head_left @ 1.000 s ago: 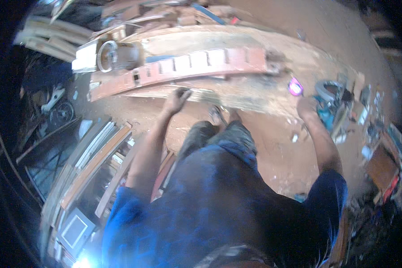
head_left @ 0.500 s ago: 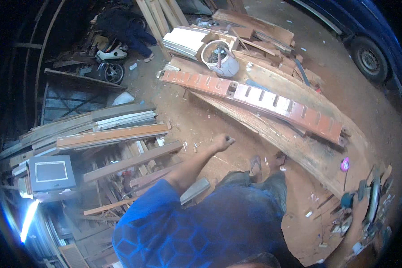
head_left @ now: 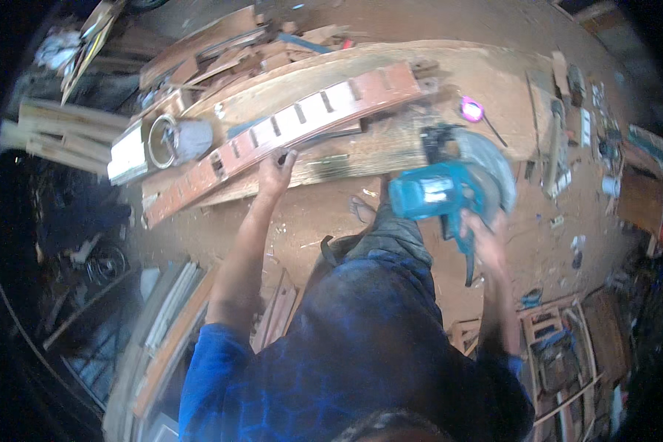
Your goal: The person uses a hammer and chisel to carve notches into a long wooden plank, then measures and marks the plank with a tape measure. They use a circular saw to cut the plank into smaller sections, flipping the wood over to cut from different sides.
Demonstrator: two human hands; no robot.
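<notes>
My right hand (head_left: 482, 232) grips the rear handle of a teal circular saw (head_left: 427, 193), held up at the near side of the plank bench; its round blade guard is smeared by motion. At the near edge of a long reddish-brown slotted wooden beam (head_left: 300, 124), my left hand (head_left: 275, 174) has its fingers curled against the wood. The beam lies slantwise on a wide plank (head_left: 331, 168), and its middle part shines pale. Beyond the saw, a round pink object (head_left: 471, 110) sits on the plank beside a thin dark rod.
A white bucket (head_left: 194, 140) with things in it stands at the beam's left. Scrap boards (head_left: 206, 55) are heaped behind. Stacked timber (head_left: 171, 324) lies at lower left, wooden frames (head_left: 560, 331) at lower right. Tools and debris (head_left: 560, 140) lie at the right end.
The view has swung to the right. My right hand has brought the circular saw in front of my body from the far right. My left hand has moved up to the beam's edge.
</notes>
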